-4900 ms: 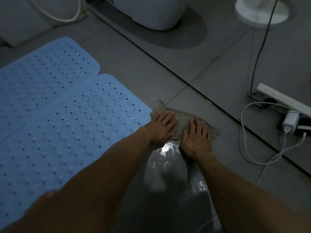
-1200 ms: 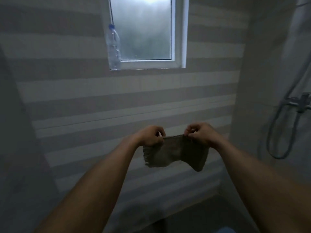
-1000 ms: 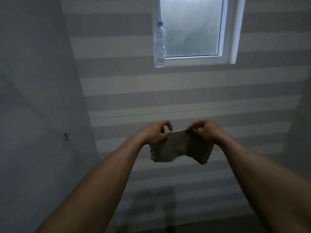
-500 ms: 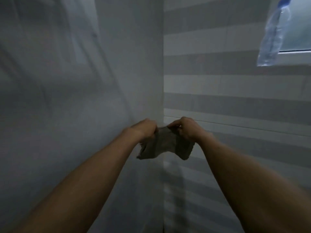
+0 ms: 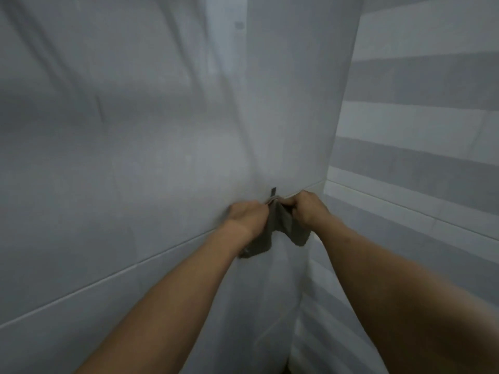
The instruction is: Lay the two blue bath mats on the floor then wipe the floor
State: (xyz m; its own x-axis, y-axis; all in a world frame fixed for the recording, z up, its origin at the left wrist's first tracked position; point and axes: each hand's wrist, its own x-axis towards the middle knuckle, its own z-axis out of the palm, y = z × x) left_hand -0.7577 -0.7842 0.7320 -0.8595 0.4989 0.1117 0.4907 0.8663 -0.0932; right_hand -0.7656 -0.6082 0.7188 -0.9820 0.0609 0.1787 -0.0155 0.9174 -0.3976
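I hold a small grey-brown cloth point(image 5: 280, 228) up against a white tiled wall. My left hand point(image 5: 247, 215) pinches its top left edge and my right hand point(image 5: 305, 209) pinches its top right edge. The cloth hangs down between and below both fists. A small dark hook point(image 5: 273, 191) sticks out of the wall just above the cloth's top edge, between my hands. The blue bath mats and the floor are out of view.
The white tiled wall point(image 5: 135, 157) fills the left and centre. It meets a grey-and-white striped wall point(image 5: 418, 130) at a corner on the right, close to my right hand.
Earlier both hands pressed the cloth on the wet floor beside the blue mats. Since then I have lifted it, turned left from the window, and brought it up to the wall hook.
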